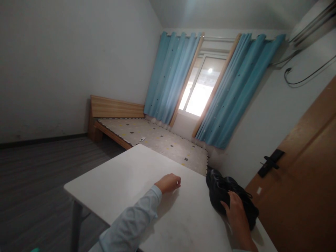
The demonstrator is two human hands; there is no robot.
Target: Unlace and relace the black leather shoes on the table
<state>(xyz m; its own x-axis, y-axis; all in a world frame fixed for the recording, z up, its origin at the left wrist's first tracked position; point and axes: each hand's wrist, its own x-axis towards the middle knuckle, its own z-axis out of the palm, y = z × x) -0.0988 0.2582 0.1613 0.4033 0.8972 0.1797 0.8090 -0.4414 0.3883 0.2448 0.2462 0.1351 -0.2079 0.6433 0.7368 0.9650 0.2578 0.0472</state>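
My left hand, in a light blue sleeve, is held over the middle of the white table. Its fingers are curled together, and whatever may be inside them is hidden. On the right side of the table lies a soft, shiny black bag, slumped and creased, with a thin strap or cord at its far side. My right hand rests on the bag's near side, thumb and fingers bent against the black material. Part of the bag is covered by that hand.
Behind the table stands a wooden bed with a patterned mattress and a small white remote on it. Blue curtains flank a bright window. A brown door with a black handle is close on the right.
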